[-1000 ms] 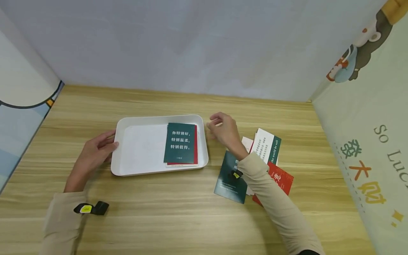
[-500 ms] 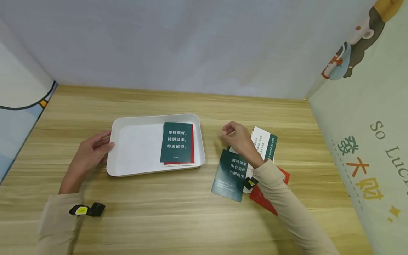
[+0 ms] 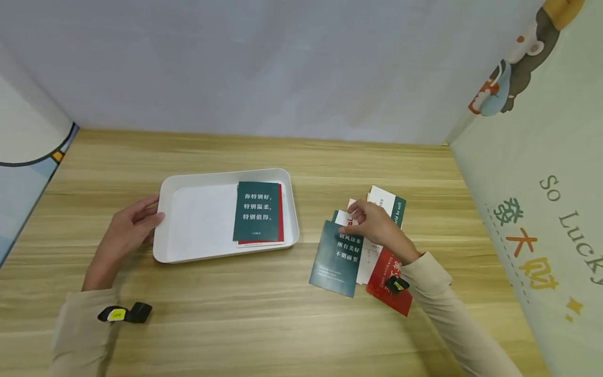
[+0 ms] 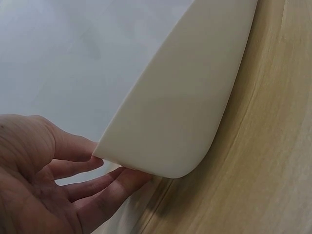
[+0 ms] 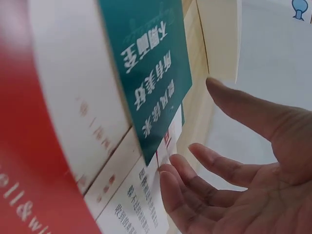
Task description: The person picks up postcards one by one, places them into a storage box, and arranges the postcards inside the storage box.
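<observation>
My left hand (image 3: 129,230) grips the left end of a white shallow tray (image 3: 200,220); the left wrist view has the thumb at its rim and fingers against the outside wall (image 4: 161,122). Inside the tray's right part lies a stack of cards, topped by a dark green card (image 3: 256,212) with white Chinese print. My right hand (image 3: 377,225) is over a loose pile of cards right of the tray. Its thumb is close to the upper corner of a green card (image 3: 332,267). In the right wrist view, thumb and fingers (image 5: 180,190) stand apart, nothing between them.
Also in the pile are a red card (image 3: 386,298), a white card with a green band (image 3: 380,195) and other pale cards, overlapping on the wood-grain table (image 3: 235,324). A grey-white backdrop (image 3: 264,68) rises behind; a printed panel (image 3: 523,173) stands at the right.
My right hand has moved from beside the tray's right end, rightward and toward me, to the card pile. The left hand stays on the tray; the view has shifted slightly.
</observation>
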Action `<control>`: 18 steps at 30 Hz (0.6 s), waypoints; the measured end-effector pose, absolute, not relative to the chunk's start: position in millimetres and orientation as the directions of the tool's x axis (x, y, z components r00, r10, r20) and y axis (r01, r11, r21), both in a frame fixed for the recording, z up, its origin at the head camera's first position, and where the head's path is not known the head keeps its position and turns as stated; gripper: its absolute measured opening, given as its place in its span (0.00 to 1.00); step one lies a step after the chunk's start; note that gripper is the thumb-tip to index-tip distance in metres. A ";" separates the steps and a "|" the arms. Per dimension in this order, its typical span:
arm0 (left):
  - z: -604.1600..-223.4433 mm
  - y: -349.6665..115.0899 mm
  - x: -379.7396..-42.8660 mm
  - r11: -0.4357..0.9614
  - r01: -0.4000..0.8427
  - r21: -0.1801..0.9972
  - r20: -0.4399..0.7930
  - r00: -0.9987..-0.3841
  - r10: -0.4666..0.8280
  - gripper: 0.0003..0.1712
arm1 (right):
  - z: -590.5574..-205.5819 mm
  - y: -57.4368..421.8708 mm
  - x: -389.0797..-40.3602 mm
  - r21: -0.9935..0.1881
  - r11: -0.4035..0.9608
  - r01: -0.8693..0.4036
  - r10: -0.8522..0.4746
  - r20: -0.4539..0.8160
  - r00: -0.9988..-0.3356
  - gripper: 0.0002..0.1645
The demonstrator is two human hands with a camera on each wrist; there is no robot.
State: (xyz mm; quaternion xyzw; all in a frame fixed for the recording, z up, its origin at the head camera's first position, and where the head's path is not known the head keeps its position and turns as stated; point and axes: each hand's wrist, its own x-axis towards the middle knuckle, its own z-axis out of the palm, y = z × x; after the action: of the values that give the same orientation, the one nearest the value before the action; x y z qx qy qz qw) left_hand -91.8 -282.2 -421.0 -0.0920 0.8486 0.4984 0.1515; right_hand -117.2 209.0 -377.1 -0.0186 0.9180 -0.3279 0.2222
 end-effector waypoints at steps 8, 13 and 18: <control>-417.8 -281.6 -90.9 0.497 -0.312 0.810 -0.356 -0.935 -0.007 0.37 | -374.0 223.9 -107.6 -0.548 0.828 0.122 -0.166 -0.446 -0.879 0.34; -418.0 -282.9 -91.2 0.481 -0.317 0.818 -0.359 -0.933 -0.006 0.37 | -377.3 227.3 -105.6 -0.564 0.816 0.122 -0.187 -0.459 -0.869 0.35; -418.0 -281.9 -91.0 0.488 -0.319 0.813 -0.362 -0.932 -0.007 0.37 | -383.3 225.6 -106.9 -0.565 0.820 0.090 -0.224 -0.462 -0.858 0.32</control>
State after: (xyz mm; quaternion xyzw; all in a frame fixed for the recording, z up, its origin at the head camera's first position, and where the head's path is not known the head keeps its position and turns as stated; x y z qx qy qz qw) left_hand -91.0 -281.9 -418.0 -0.0961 0.8481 0.4969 0.1570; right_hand -106.9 225.6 -383.3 -0.0367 0.9167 -0.2977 0.2640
